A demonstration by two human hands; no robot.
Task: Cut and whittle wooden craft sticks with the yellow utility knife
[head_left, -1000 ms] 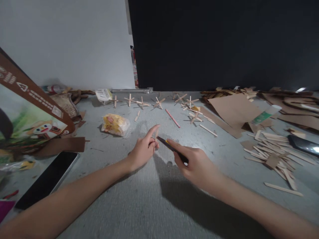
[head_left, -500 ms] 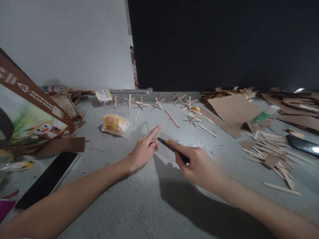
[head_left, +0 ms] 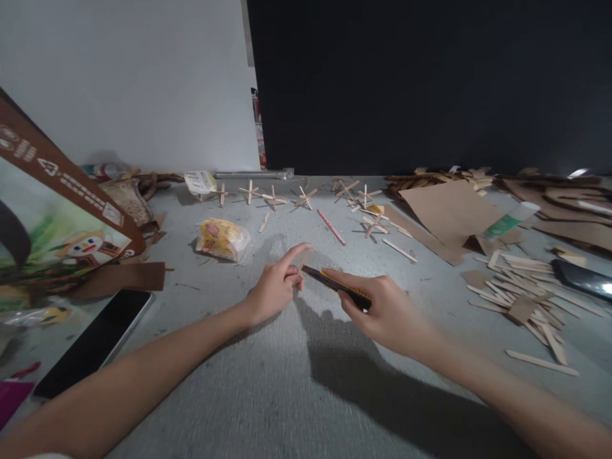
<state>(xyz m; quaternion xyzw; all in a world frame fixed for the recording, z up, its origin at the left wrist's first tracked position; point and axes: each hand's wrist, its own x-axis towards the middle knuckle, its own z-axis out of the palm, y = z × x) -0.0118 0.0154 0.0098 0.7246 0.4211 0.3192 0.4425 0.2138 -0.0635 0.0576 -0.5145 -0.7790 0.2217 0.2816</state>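
My left hand [head_left: 275, 290] is closed, index finger stretched forward, pinching a short wooden craft stick [head_left: 303, 256] that is partly hidden by the fingers. A black utility knife with a yellow edge [head_left: 337, 287] lies in the grip of my right hand [head_left: 387, 312]. The knife's tip points left and sits right beside the held stick; I cannot tell whether they touch. Beyond the hands is a red-and-white striped stick [head_left: 331, 227]. Small crossed-stick shapes, such as the crossed sticks [head_left: 305, 198], stand in a row at the back.
On the right lies a pile of loose craft sticks [head_left: 519, 290], near cardboard [head_left: 444, 213], a glue stick [head_left: 509, 222] and a dark shiny object [head_left: 581, 278]. To the left are a yellow packet [head_left: 222, 239], a phone [head_left: 95, 344] and a large printed bag [head_left: 71, 204].
My right hand has turned the knife slightly, so more of its yellow edge shows. My left hand keeps its hold on the stick, almost still.
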